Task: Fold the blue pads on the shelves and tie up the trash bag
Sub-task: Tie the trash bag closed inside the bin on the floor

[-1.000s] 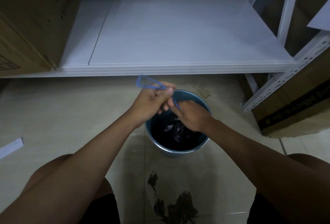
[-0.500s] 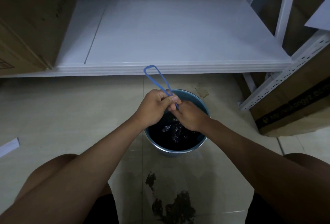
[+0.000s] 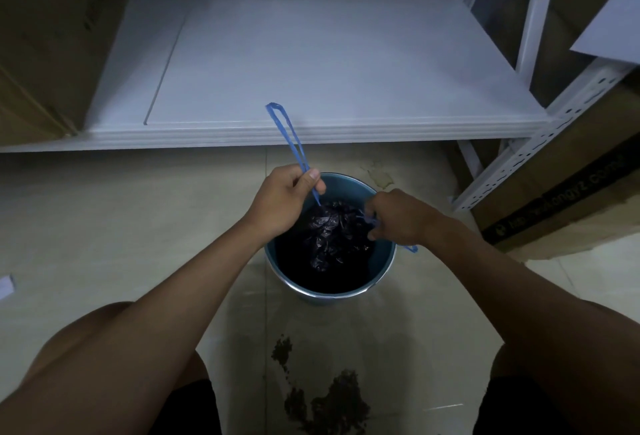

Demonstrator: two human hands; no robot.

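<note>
Head view: white shelf [image 3: 311,64] is bare above the floor. Blue bin [image 3: 381,272] holds the black trash bag [image 3: 329,233], now cinched. Both hands have parted: left hand [image 3: 280,200] grips one blue drawstring [image 3: 287,136], right hand [image 3: 401,216] pinches the other.

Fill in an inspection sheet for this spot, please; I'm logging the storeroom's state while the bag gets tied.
Surface: beige tiled floor, with a dark stain near the person's knees.
Job's things: black trash bag gathered inside the blue bin; blue drawstring pulled up in a loop. No blue pads seen.
Clutter: white paper scrap at the floor's left edge.
Grippers: left hand pinches the drawstring; right hand grips its other end.
Cables: nothing seen.
Surroundings: white shelf; cardboard boxes left and right.
</note>
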